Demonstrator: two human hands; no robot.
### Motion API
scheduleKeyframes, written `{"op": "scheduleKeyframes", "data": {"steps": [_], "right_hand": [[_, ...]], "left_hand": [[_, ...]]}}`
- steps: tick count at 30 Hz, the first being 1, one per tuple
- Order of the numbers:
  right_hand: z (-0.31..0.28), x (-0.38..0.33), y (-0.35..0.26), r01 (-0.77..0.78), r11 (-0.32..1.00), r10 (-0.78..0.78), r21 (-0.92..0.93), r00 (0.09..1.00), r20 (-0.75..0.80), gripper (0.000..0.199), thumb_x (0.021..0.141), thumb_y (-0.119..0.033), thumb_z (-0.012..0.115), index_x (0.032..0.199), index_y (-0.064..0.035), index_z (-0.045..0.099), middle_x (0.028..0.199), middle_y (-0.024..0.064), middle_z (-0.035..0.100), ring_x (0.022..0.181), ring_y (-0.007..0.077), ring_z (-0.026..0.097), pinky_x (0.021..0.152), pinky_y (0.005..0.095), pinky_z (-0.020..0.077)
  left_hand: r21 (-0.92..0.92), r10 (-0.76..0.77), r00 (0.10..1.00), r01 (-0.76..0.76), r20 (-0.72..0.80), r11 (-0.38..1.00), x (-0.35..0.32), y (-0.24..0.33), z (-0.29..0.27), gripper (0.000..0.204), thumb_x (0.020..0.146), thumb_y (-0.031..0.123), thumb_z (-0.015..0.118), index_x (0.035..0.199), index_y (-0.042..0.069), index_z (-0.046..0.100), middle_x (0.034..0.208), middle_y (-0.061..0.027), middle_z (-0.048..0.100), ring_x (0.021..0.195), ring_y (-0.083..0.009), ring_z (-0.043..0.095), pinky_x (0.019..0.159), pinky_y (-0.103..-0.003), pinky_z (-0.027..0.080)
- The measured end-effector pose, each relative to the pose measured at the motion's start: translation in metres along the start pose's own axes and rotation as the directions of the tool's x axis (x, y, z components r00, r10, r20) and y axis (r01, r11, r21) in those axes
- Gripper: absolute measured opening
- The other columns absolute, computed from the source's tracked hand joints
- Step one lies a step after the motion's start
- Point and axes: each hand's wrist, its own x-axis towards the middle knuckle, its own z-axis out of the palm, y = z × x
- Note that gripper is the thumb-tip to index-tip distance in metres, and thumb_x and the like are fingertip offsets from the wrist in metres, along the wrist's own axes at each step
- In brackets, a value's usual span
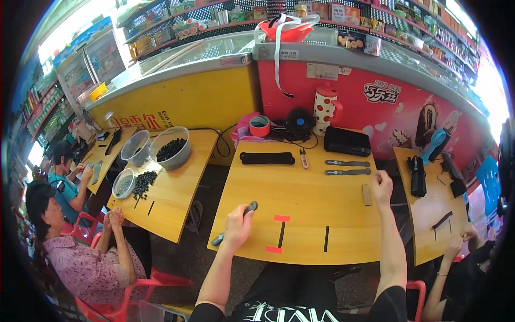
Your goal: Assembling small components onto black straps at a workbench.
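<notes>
My left hand (236,227) is closed around a long dark grey strip-like piece (250,208), whose ends show past the fist above the table's near left. Over the right side of the table, my right hand (382,187) has its fingers pinched together. Whatever it may hold is too small to make out. Just left of it lie two flat grey straps, the upper strap (347,162) and the lower strap (347,172). A small tan block (366,195) sits beside my right forearm. In front of me are a black strip (281,234) with red tape at both ends and another black strip (326,239).
Along the far edge stand a dotted tumbler (324,110), a black fan (299,122), a tape roll (259,125) and a black pouch (347,140). Thread snips (304,159) lie by a black fabric bundle (267,158). People sit at neighbouring tables; the left table holds tubs (170,150) of black parts.
</notes>
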Motion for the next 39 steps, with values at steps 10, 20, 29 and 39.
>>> {"op": "scheduleKeyframes", "data": {"steps": [10, 20, 29, 39], "right_hand": [[-0.048, -0.175, -0.232, -0.067, 0.857, -0.170, 0.511, 0.899, 0.404, 0.014, 0.091, 0.006, 0.055, 0.101, 0.0015, 0.064, 0.079, 0.0067, 0.059, 0.070, 0.0146, 0.058, 0.064, 0.0250, 0.0466], [-0.085, -0.210, -0.242, 0.098, 0.864, -0.215, 0.494, 0.959, 0.186, 0.015, 0.090, 0.003, 0.058, 0.102, 0.0011, 0.066, 0.073, 0.0056, 0.058, 0.060, 0.0108, 0.054, 0.053, 0.0222, 0.0423], [-0.101, -0.208, -0.246, 0.057, 0.842, -0.245, 0.536, 0.926, 0.288, 0.016, 0.080, 0.001, 0.072, 0.094, 0.0023, 0.064, 0.072, 0.0072, 0.055, 0.059, 0.0144, 0.054, 0.051, 0.0271, 0.0418], [-0.119, -0.225, -0.247, 0.783, 0.576, -0.779, 0.237, 0.613, -0.132, 0.024, 0.072, -0.001, 0.074, 0.094, -0.0044, 0.065, 0.081, 0.0064, 0.053, 0.053, 0.0170, 0.052, 0.044, 0.0274, 0.0394]], "left_hand": [[-0.837, 0.272, 0.805, 0.548, 0.527, 0.002, -0.060, 0.111, -0.015, 0.032, 0.099, 0.019, 0.053, 0.125, 0.000, 0.056, 0.091, -0.0087, 0.064, 0.072, -0.0142, 0.059, 0.065, -0.026, 0.046], [-0.776, 0.297, 0.735, 0.629, 0.609, 0.035, -0.101, 0.125, 0.007, 0.031, 0.100, 0.021, 0.051, 0.123, 0.000, 0.058, 0.094, -0.0086, 0.065, 0.076, -0.0151, 0.062, 0.069, -0.027, 0.048], [-0.801, 0.353, 0.719, 0.539, 0.598, 0.261, -0.113, 0.131, 0.011, 0.026, 0.099, 0.020, 0.054, 0.111, -0.001, 0.064, 0.094, -0.0093, 0.066, 0.079, -0.0163, 0.063, 0.072, -0.028, 0.050], [-0.860, 0.311, 0.851, 0.270, 0.423, 0.433, -0.134, 0.137, 0.001, 0.052, 0.101, 0.039, 0.046, 0.128, -0.006, 0.053, 0.110, -0.0161, 0.064, 0.098, -0.0251, 0.063, 0.087, -0.034, 0.049]]}}
